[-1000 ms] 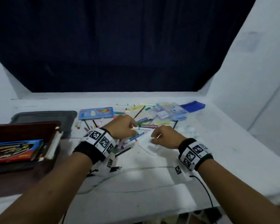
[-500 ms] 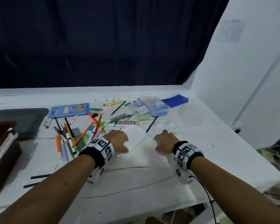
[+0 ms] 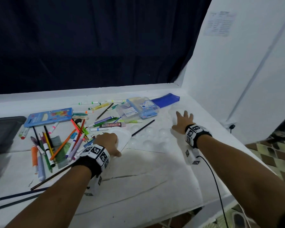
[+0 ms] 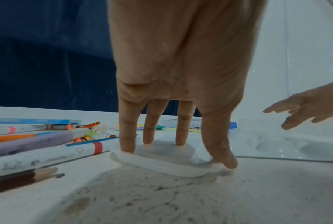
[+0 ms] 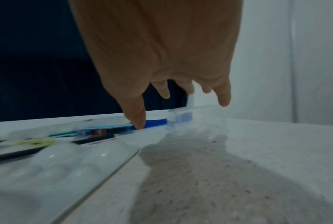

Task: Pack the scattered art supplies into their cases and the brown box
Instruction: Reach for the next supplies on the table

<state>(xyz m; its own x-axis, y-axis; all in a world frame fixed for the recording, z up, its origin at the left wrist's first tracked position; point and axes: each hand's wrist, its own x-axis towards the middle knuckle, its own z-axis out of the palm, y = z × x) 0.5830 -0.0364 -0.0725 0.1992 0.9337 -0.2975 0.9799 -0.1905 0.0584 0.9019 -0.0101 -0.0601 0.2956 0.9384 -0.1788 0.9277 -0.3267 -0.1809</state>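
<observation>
- Fingers (image 4: 127, 136) of left hand (image 3: 108, 140) straight, pressing flat white lid (image 4: 167, 160) onto table (image 3: 146, 178), beside scattered markers (image 3: 59, 145).
- Right hand (image 3: 182, 121) now spread, empty, gone from beside the left toward clear tray (image 5: 196, 121); probably fetching the next case.
- Brown box out of view; tray outline barely readable.

Your left hand (image 4: 177, 75) fills frame centre, straight fingertips (image 4: 126, 145) pressing a translucent lid (image 4: 162, 160) flat on the desk (image 4: 181, 197). Markers (image 4: 46, 153) and a pencil (image 4: 21, 177) lie lower left. Your right hand (image 4: 307, 104), fingers spread, hovers at right edge.
</observation>
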